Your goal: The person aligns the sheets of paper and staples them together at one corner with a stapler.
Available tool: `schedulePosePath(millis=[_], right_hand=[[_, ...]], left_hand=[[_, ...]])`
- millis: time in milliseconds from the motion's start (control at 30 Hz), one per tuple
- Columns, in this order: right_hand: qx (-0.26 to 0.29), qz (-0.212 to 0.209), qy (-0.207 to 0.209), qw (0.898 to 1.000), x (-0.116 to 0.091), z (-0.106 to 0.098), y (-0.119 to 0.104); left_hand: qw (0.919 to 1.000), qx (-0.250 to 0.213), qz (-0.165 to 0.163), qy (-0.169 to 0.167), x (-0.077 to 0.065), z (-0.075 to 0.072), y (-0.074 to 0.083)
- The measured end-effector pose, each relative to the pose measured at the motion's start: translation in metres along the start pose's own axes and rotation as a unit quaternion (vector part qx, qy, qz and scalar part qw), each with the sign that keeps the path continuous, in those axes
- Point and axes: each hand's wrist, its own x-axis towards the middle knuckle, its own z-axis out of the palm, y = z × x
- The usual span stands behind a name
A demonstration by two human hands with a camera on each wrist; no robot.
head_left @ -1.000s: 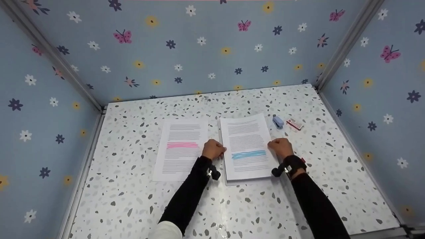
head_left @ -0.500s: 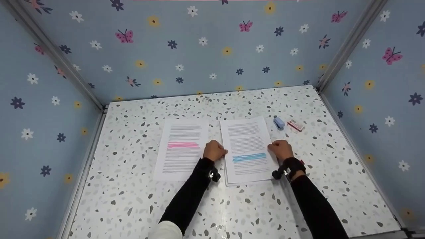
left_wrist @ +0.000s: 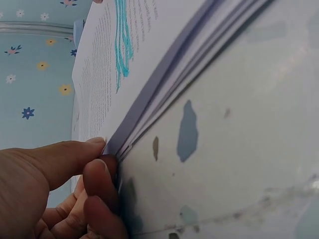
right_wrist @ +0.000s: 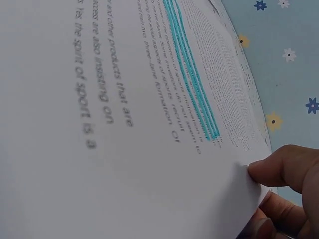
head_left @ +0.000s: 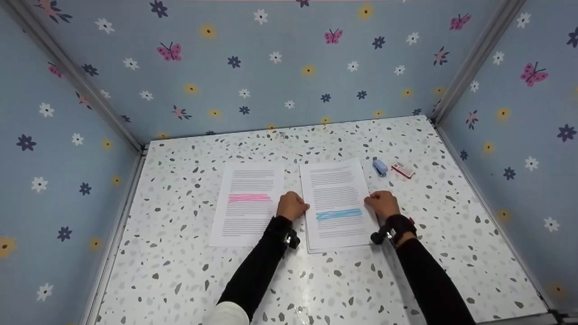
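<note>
A small stack of printed sheets (head_left: 336, 194) lies on the right, a blue highlighted band across its top page. My left hand (head_left: 292, 206) pinches the stack's left edge, thumb on top and fingers curled below. In the left wrist view the edges of several sheets (left_wrist: 164, 74) show, slightly fanned apart. On the opposite side my right hand (head_left: 383, 204) pinches the right edge, and the top page (right_wrist: 149, 164) bends up a little near that thumb. Left of the stack lies another printed sheet (head_left: 248, 216) with a pink band, partly covered by my left forearm.
Behind my right hand sit a light blue stapler (head_left: 379, 167) and a small red and white box (head_left: 403, 170). The speckled white table (head_left: 180, 280) is bounded by flowered blue panels (head_left: 289, 67) at the back and both sides.
The top sheets have come down, and their near edge now lies closer to the sheets below. My left hand has shifted slightly right; both hands still grip the edges.
</note>
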Motion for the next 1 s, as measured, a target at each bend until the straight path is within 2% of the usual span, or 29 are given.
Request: schedulePosePath(millis=[367,767,867,1000], right_hand=[[-0.006,-0.019,-0.003,1.000,0.002,-0.006,-0.003],[-0.026,-0.002,-0.010,1.000,-0.005,-0.013,-0.004],[-0.021,0.016,-0.008,1.000,-0.006,-0.016,-0.005],[-0.016,0.026,0.001,1.000,-0.006,-0.020,-0.008]], left_hand=[[0.9997,0.006,0.023,0.005,0.000,-0.002,0.002],[0.9995,0.011,0.029,-0.004,-0.002,-0.005,0.001],[0.9997,-0.021,0.010,-0.010,-0.002,-0.006,-0.001],[0.9940,-0.103,-0.035,-0.006,0.001,-0.007,-0.004]])
